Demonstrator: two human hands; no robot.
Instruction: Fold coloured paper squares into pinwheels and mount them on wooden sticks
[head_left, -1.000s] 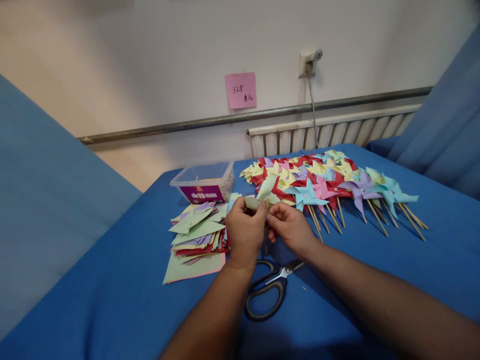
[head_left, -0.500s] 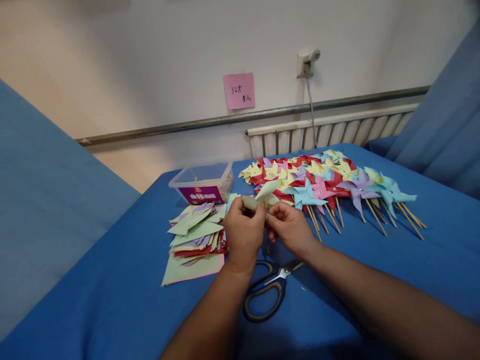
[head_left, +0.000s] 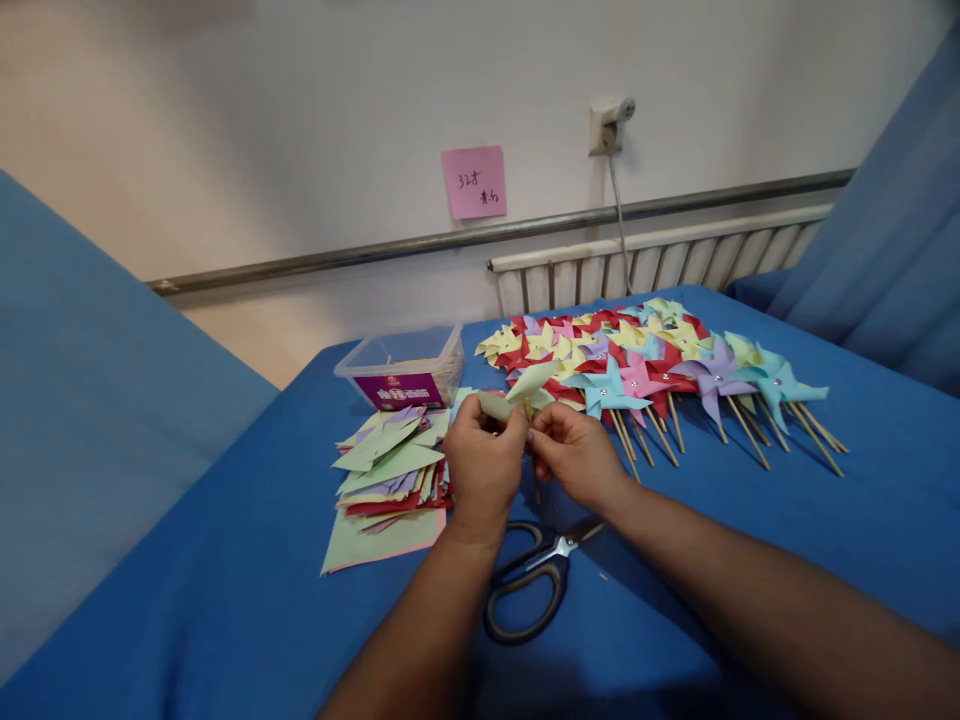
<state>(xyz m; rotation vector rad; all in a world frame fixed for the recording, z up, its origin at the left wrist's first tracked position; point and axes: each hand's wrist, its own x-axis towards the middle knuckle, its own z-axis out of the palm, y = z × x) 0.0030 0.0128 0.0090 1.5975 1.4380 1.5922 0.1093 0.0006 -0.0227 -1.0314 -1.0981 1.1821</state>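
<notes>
The head view shows a desk [head_left: 225, 600] covered with blue cloth, and on its far side lies a wide spread of finished pinwheels [head_left: 645, 360] in red, yellow, blue and purple, their wooden sticks pointing toward the person and a little to the right. To the left of the hands is a loose pile of cut paper squares [head_left: 386, 475], several colours mixed, with a light green sheet at the bottom. Behind this pile stands a clear plastic box [head_left: 405, 368] with a purple label; something pale lies inside, but I cannot tell what it is.

Just below the hands, flat on the cloth, lie scissors [head_left: 529, 590] with dark handles toward the person and blades pointing up-right.

The left hand [head_left: 484, 465] and the right hand [head_left: 577, 455] meet close together above the desk, in the middle. Both are closed in a pinch on one unfinished light green pinwheel [head_left: 525, 385], which rises just above the fingers. Its thin stick [head_left: 529, 410] stands nearly upright between the two hands, so its long axis runs up and down. Both hands are equally near to it; the left holds the folded paper, the right seems to grip the stick.
</notes>
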